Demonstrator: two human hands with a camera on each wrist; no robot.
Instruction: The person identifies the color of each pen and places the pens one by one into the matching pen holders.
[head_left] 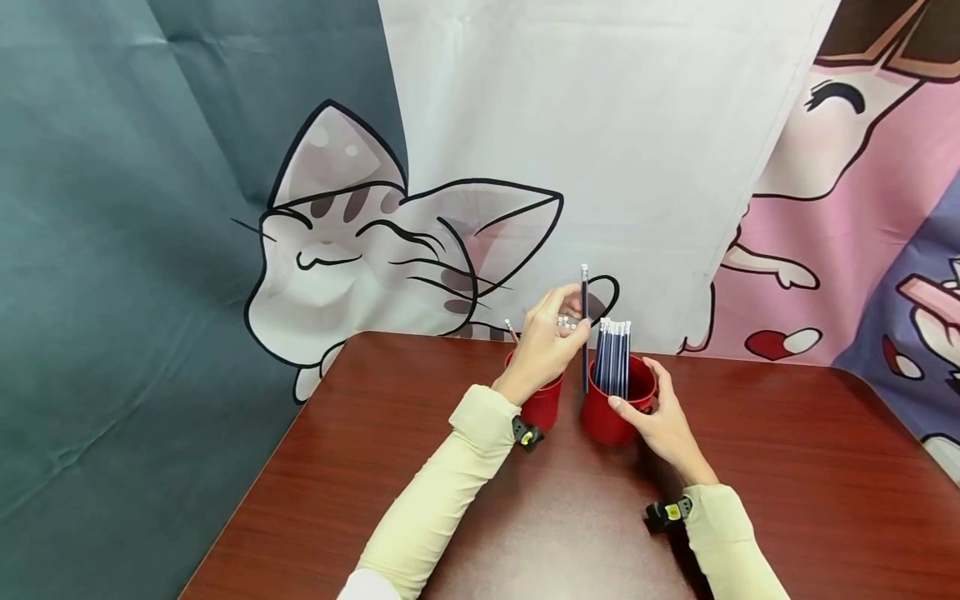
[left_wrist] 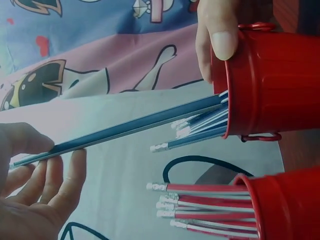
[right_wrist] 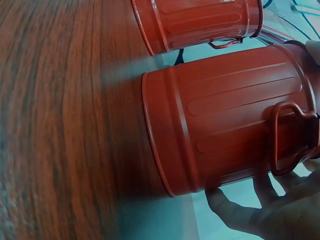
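My left hand (head_left: 543, 342) pinches a dark blue pencil (head_left: 585, 292) between thumb and fingers, its white eraser end up. In the left wrist view the far end of that pencil (left_wrist: 135, 126) reaches the mouth of the right red bucket (left_wrist: 272, 82). Inside this bucket stands a bunch of blue pencils (head_left: 615, 358), erasers upward. My right hand (head_left: 667, 425) holds the bucket at its rim, with the thumb at the near side and fingers round the right side. Just left stands a second red bucket (head_left: 543, 408), partly hidden by my left wrist, with several red pencils (left_wrist: 210, 202) in it.
Both buckets stand on a reddish-brown wooden table (head_left: 720, 400), near its far edge. A cartoon-printed cloth (head_left: 637, 125) hangs right behind that edge. The right bucket has a wire side handle (right_wrist: 276, 142).
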